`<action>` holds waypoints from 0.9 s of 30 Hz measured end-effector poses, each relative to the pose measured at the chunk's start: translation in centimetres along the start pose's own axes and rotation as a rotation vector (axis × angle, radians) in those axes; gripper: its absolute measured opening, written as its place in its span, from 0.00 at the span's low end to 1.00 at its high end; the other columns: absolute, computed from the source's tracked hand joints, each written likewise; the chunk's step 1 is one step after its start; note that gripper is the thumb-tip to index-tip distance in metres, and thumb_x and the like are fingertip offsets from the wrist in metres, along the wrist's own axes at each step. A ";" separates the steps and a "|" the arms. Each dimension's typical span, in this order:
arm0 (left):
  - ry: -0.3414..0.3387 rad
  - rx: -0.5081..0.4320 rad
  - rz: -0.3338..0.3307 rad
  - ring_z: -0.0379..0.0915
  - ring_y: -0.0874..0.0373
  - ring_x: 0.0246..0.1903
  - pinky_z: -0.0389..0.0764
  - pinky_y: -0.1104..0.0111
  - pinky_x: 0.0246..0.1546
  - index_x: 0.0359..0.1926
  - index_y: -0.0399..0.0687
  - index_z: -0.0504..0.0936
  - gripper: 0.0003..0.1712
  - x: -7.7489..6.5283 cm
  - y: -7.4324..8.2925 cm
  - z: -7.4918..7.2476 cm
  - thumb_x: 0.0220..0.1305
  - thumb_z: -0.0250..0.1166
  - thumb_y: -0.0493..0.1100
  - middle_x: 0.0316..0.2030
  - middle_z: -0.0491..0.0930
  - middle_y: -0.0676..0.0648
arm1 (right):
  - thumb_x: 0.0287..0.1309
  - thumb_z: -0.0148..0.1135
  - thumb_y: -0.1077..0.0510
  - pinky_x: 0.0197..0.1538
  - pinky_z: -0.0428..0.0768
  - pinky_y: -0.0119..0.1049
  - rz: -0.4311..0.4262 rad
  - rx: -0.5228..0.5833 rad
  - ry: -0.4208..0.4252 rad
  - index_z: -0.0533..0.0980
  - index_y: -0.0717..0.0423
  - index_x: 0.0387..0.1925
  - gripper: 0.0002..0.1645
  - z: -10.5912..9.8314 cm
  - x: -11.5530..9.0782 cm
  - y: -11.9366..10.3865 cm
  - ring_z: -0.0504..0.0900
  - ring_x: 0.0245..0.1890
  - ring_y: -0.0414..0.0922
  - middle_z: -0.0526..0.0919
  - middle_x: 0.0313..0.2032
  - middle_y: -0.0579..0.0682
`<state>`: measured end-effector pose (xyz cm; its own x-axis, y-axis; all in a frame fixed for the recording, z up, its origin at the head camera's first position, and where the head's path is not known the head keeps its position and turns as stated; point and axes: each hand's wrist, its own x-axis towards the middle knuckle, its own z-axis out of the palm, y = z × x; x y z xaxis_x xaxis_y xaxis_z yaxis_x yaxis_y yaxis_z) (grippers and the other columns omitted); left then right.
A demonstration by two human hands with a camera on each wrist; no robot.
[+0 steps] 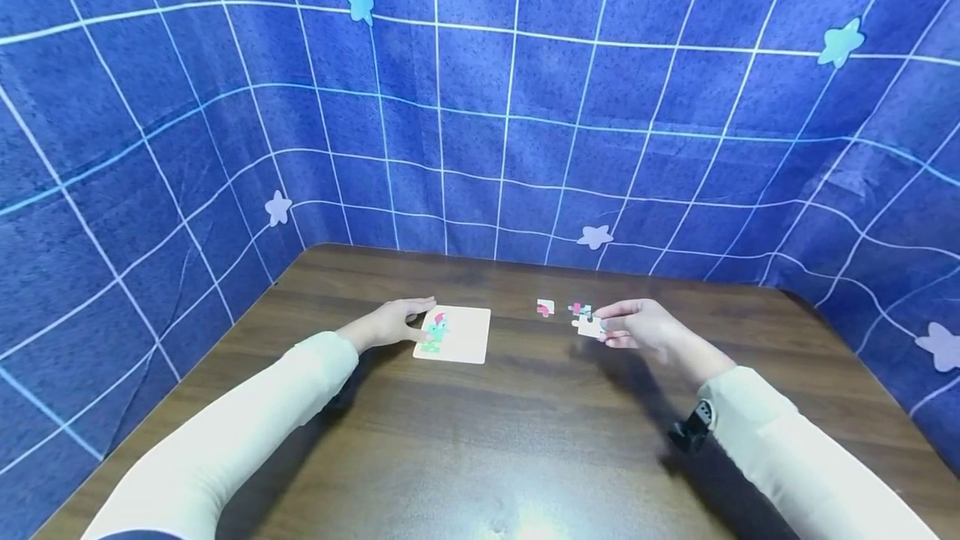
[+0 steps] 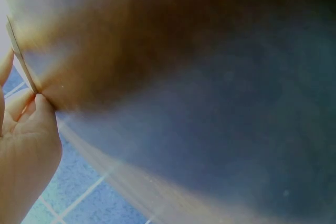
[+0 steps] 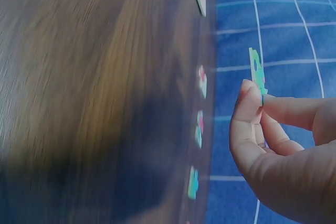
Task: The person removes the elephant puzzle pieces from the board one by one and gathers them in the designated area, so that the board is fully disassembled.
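My left hand (image 1: 384,325) is at the left edge of a pale square puzzle board (image 1: 467,338), its thumb over the printed left side and its fingers at the upper left corner. In the left wrist view the board (image 2: 20,56) shows edge-on, gripped between thumb and fingers. A coloured picture of assembled pieces fills the board's left part. My right hand (image 1: 645,327) pinches a jigsaw piece (image 1: 588,326) between thumb and fingertips, raised over the table. This piece (image 3: 257,72) shows green and tilted upright in the right wrist view.
Loose jigsaw pieces lie right of the board: a red and white one (image 1: 545,307) and a pink and teal one (image 1: 578,308). A green and blue piece (image 3: 193,182) lies farther along in the right wrist view. Behind the brown wooden table (image 1: 450,440) hangs a blue curtain (image 1: 480,132).
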<state>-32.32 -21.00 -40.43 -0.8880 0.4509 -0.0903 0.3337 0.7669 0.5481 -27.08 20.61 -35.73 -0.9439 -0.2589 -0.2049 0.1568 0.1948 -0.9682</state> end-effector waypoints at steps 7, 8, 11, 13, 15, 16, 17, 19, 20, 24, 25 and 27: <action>0.000 -0.030 0.004 0.57 0.41 0.70 0.59 0.55 0.71 0.72 0.37 0.59 0.45 -0.1 -0.1 0.0 0.60 0.69 0.48 0.73 0.55 0.39 | 0.64 0.52 0.72 0.40 0.85 0.28 0.001 -0.034 0.017 0.64 0.82 0.59 0.24 -2.9 -0.9 0.1 0.84 0.29 0.36 0.83 0.31 0.44; 0.001 -0.032 0.009 0.57 0.41 0.70 0.60 0.55 0.70 0.72 0.36 0.59 0.45 -0.1 -0.1 0.0 0.60 0.69 0.47 0.73 0.55 0.39 | 0.64 0.52 0.72 0.40 0.85 0.28 0.005 -0.038 0.016 0.64 0.82 0.59 0.24 -3.3 -0.9 0.2 0.84 0.29 0.36 0.83 0.31 0.45; 0.002 -0.037 0.008 0.57 0.41 0.70 0.61 0.55 0.70 0.71 0.35 0.59 0.45 0.0 -0.1 0.0 0.60 0.69 0.47 0.73 0.55 0.39 | 0.64 0.51 0.72 0.40 0.84 0.28 0.015 -0.044 0.021 0.66 0.81 0.57 0.22 -4.4 -1.1 0.4 0.84 0.28 0.36 0.83 0.29 0.46; 0.004 -0.047 0.011 0.57 0.41 0.69 0.61 0.55 0.70 0.71 0.35 0.59 0.44 0.0 -0.1 0.0 0.60 0.69 0.46 0.73 0.55 0.38 | 0.64 0.51 0.72 0.39 0.84 0.28 0.017 -0.041 0.030 0.68 0.80 0.56 0.20 -5.0 -1.1 0.6 0.83 0.28 0.36 0.83 0.28 0.46; 0.004 -0.059 0.007 0.58 0.42 0.69 0.62 0.56 0.70 0.71 0.35 0.59 0.44 0.0 -0.1 0.1 0.60 0.69 0.45 0.73 0.55 0.39 | 0.64 0.50 0.73 0.39 0.84 0.27 0.009 -0.054 0.039 0.69 0.80 0.54 0.19 -5.7 -1.3 0.8 0.83 0.28 0.36 0.82 0.28 0.46; 0.005 -0.066 0.010 0.58 0.42 0.69 0.62 0.56 0.69 0.71 0.35 0.59 0.44 0.0 -0.1 0.1 0.60 0.69 0.44 0.73 0.55 0.38 | 0.63 0.50 0.73 0.39 0.84 0.27 0.003 -0.064 0.045 0.69 0.81 0.55 0.19 -5.9 -1.4 0.9 0.83 0.27 0.35 0.82 0.28 0.45; 0.006 -0.075 0.012 0.58 0.42 0.69 0.62 0.56 0.69 0.71 0.34 0.59 0.43 0.0 -0.1 0.1 0.60 0.69 0.43 0.73 0.55 0.38 | 0.63 0.51 0.73 0.39 0.84 0.27 -0.003 -0.073 0.050 0.68 0.82 0.55 0.20 -6.1 -1.5 1.0 0.83 0.27 0.35 0.82 0.29 0.45; 0.010 -0.079 0.010 0.58 0.42 0.69 0.63 0.56 0.69 0.71 0.34 0.59 0.43 0.0 -0.2 0.1 0.60 0.69 0.42 0.73 0.55 0.38 | 0.62 0.51 0.74 0.39 0.84 0.28 -0.016 -0.096 0.060 0.67 0.84 0.55 0.21 -6.5 -1.7 1.2 0.82 0.28 0.35 0.83 0.31 0.43; 0.012 -0.077 0.010 0.58 0.42 0.69 0.63 0.56 0.69 0.71 0.33 0.59 0.43 0.0 -0.2 0.1 0.60 0.69 0.42 0.73 0.55 0.38 | 0.61 0.52 0.74 0.39 0.84 0.28 -0.024 -0.110 0.067 0.66 0.85 0.55 0.21 -6.6 -1.8 1.3 0.82 0.28 0.34 0.83 0.32 0.42; 0.010 -0.083 0.006 0.57 0.41 0.70 0.62 0.55 0.69 0.71 0.34 0.59 0.44 -0.1 -0.2 0.0 0.60 0.69 0.43 0.73 0.55 0.38 | 0.59 0.52 0.76 0.39 0.85 0.28 -0.025 -0.129 0.092 0.67 0.86 0.53 0.21 -7.3 -2.1 2.1 0.81 0.29 0.34 0.82 0.33 0.41; 0.010 -0.086 0.005 0.57 0.41 0.70 0.62 0.55 0.69 0.71 0.34 0.59 0.44 -0.1 -0.2 0.0 0.60 0.69 0.43 0.73 0.55 0.38 | 0.58 0.51 0.77 0.38 0.85 0.28 -0.023 -0.138 0.094 0.67 0.87 0.53 0.21 -7.6 -2.2 2.3 0.81 0.29 0.34 0.82 0.32 0.40; 0.010 -0.089 0.003 0.57 0.41 0.70 0.62 0.55 0.70 0.71 0.34 0.59 0.44 -0.2 -0.2 0.0 0.60 0.69 0.43 0.73 0.55 0.38 | 0.57 0.50 0.78 0.38 0.85 0.28 -0.008 -0.143 0.090 0.66 0.87 0.52 0.21 -8.1 -2.3 2.7 0.81 0.28 0.34 0.81 0.31 0.40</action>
<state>-32.23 -21.22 -40.50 -0.8902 0.4484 -0.0808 0.3073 0.7219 0.6200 -26.87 29.41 -36.74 -0.9681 -0.1768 -0.1775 0.1122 0.3276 -0.9381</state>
